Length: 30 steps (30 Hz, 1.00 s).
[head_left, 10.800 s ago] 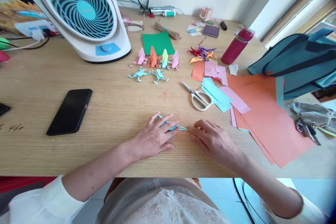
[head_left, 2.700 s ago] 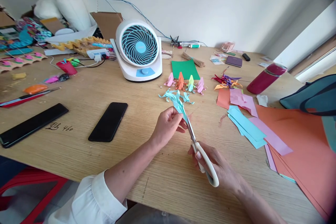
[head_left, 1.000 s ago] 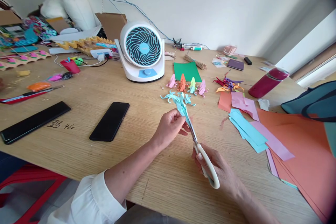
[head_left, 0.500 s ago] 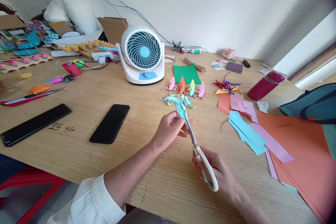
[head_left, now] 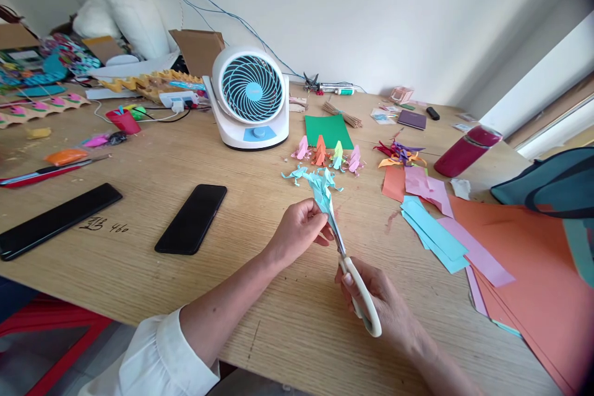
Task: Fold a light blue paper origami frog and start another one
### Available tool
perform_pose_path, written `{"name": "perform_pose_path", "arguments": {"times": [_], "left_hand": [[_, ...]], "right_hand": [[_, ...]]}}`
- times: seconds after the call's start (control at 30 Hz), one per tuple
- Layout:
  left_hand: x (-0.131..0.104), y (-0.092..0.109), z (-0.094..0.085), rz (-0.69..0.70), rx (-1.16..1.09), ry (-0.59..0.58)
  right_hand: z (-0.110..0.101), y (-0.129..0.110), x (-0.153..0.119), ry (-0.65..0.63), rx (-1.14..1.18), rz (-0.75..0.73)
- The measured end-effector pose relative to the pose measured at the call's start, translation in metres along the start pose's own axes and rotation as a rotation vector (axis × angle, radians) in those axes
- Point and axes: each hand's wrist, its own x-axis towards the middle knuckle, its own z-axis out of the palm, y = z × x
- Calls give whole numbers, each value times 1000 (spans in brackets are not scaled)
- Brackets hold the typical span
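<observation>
My left hand (head_left: 304, 226) pinches a folded light-blue paper piece (head_left: 321, 190) with pointed strips at its far end. White-handled scissors (head_left: 364, 297) are in my right hand (head_left: 378, 291), their blades lying along the blue paper beside my left fingertips. Whether the blades are fully closed on the paper I cannot tell. Just beyond, a curled light-blue paper figure (head_left: 296, 174) lies on the table, partly overlapped in view by the held piece. Small folded figures stand in a row behind it: a pink one (head_left: 302, 147), an orange one (head_left: 320, 150) and others.
A white fan (head_left: 253, 93) stands behind a black phone (head_left: 191, 219) and a longer black device (head_left: 60, 219). Green paper (head_left: 328, 132) lies beyond the figures. On the right are blue paper strips (head_left: 434, 232), large orange sheets (head_left: 524, 272), a magenta bottle (head_left: 468, 150) and a teal bag (head_left: 547, 182).
The whole view has shifted slightly. My hands, the scissors and the blue paper keep nearly the same positions relative to each other.
</observation>
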Motion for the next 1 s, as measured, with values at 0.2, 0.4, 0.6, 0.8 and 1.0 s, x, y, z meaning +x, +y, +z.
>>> {"name": "perform_pose_path", "arguments": {"times": [0.2,0.4,0.6,0.8,1.0], "left_hand": [[0,-2,-1,5,7,-5],[0,-1,-1,12,-3,-12],[-2,1,1,7,4,-20],[-3,3,2,7,8,-27],[-3,4,2,2,10,-25]], "right_hand": [[1,0,0,15,-7,-12],[2,5,0,30,15,-3],[1,4,1,26,50,5],[2,1,2,32,47,-6],[3,6,2,58,14,-3]]}}
